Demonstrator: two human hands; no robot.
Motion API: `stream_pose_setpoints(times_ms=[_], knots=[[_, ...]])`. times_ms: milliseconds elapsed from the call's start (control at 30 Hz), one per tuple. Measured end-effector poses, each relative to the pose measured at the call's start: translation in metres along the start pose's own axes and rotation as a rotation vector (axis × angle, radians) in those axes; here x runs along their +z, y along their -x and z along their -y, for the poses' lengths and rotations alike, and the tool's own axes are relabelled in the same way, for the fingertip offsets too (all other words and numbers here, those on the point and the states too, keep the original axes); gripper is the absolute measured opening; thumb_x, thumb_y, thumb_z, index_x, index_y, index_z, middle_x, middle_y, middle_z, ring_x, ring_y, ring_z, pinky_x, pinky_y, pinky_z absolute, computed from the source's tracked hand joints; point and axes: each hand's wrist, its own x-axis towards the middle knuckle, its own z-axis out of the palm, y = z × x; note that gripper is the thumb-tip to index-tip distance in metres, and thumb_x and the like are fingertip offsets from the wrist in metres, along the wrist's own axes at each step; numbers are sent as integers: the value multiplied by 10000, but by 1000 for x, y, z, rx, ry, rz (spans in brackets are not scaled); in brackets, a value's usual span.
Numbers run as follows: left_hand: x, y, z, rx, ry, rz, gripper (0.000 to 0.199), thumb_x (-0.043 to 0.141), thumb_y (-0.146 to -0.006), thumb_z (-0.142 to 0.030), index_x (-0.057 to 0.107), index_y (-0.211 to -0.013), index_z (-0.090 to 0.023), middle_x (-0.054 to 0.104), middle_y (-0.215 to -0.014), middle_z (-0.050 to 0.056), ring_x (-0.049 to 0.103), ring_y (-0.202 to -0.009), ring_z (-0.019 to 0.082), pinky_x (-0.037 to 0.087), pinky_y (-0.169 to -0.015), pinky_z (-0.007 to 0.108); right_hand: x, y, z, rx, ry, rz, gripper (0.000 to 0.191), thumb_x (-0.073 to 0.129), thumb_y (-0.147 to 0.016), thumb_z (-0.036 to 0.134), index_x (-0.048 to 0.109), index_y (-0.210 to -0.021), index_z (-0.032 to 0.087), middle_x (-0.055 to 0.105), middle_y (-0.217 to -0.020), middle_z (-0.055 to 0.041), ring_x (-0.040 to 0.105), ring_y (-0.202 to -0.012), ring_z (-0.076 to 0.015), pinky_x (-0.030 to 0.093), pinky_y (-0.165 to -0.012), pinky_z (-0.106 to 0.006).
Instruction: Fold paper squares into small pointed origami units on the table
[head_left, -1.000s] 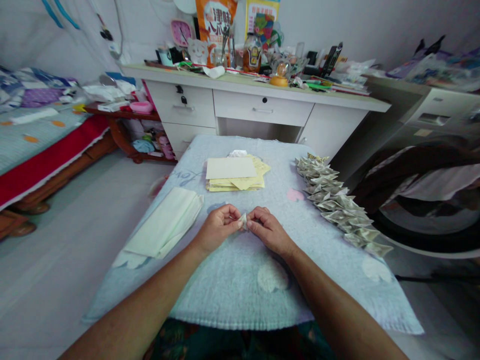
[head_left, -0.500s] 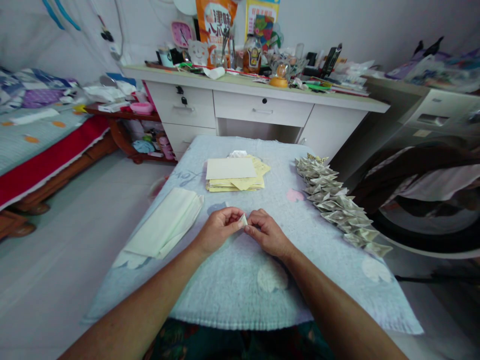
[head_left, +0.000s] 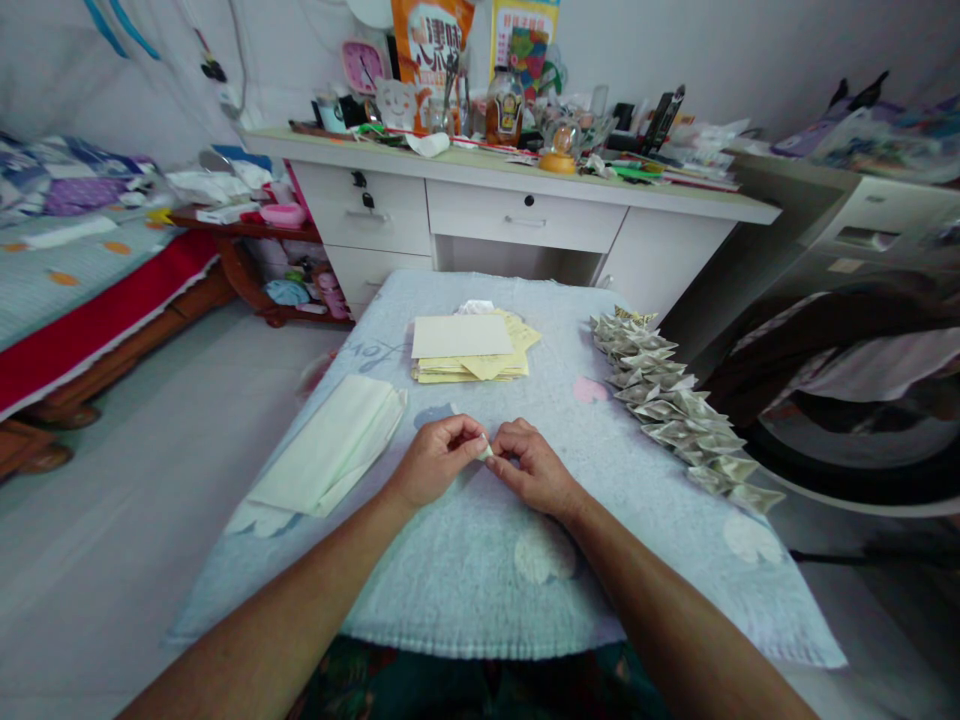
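Over the middle of the cloth-covered table, my left hand [head_left: 441,455] and my right hand [head_left: 536,465] meet at a small folded piece of paper [head_left: 486,452]. Both hands pinch it between thumb and fingers, and much of it is hidden behind the fingertips. Beyond my hands lies a stack of yellowish paper sheets [head_left: 471,369] with a pale card [head_left: 461,336] on top. A folded pale green paper sheaf [head_left: 330,445] rests left of my left hand. Rows of folded paper pieces with pointed tips [head_left: 660,395] stand along the right side.
The light blue cloth [head_left: 450,590] covers the table. Behind it stands a white desk [head_left: 525,215] crowded with jars, bags and a pink clock [head_left: 363,66]. A bed [head_left: 97,270] is on the left, a front-loading washing machine [head_left: 847,235] on the right.
The small folded paper has turned slightly between my fingertips, and its pointed tip shows less now. My hands have barely shifted; everything else stays put.
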Motion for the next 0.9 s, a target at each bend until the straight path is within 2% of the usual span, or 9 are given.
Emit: stream_pose_setpoints(times_ms=[200,333,667,900], knots=[[0,0,-3,3,25,11,162,597,-817,-296,603,-755,-146,608,-705,-1,547,-677,122,433,-663,238,1,-1,2,20,-12,19,402,436,-947,463,540,-672,190,519,-672,6,480,-708,-145,335,-757,-315],[0,-1,-4,10,25,16,149,595,-808,-274,599,-730,-147,576,-667,-14,524,-652,115,415,-632,227,0,-3,4,-16,-28,27,418,406,-962,457,527,-666,188,496,-651,11,473,-676,-138,333,-753,-316],[4,-3,1,-4,42,24,185,558,-838,-330,558,-783,-152,502,-675,-29,471,-641,108,383,-606,222,-2,-2,4,-6,-84,24,431,394,-957,486,526,-679,183,509,-672,7,480,-704,-138,339,-774,-308],[-1,-2,0,-5,32,-52,194,588,-821,-315,540,-733,-149,453,-638,-45,420,-612,93,349,-590,220,0,0,0,3,-114,31,383,468,-927,456,552,-672,183,531,-687,0,487,-747,-155,340,-762,-305]])
